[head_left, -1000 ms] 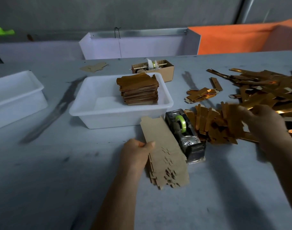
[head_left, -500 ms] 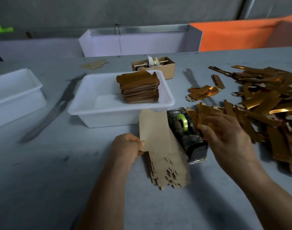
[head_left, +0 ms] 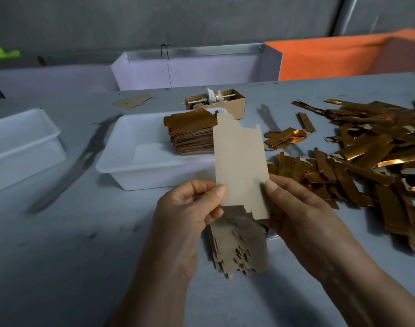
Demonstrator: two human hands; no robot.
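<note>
A flat die-cut cardboard blank (head_left: 239,166), plain brown side toward me, stands upright above the table. My left hand (head_left: 190,208) pinches its lower left edge between thumb and fingers. My right hand (head_left: 296,208) pinches its lower right edge. Under my hands lies a stack of the same brown blanks (head_left: 239,246) on the grey table. The tape dispenser is hidden behind the held blank and my right hand.
A white tub (head_left: 121,161) holds a stack of gold-faced blanks (head_left: 190,135). Folded gold pieces (head_left: 367,161) sprawl across the right of the table. A small cardboard box (head_left: 234,102) sits behind the tub, another white tub (head_left: 20,147) at the left.
My left hand lifted the top blank off the stack and raised it upright. My right hand left the gold pile and took the blank's right edge.
</note>
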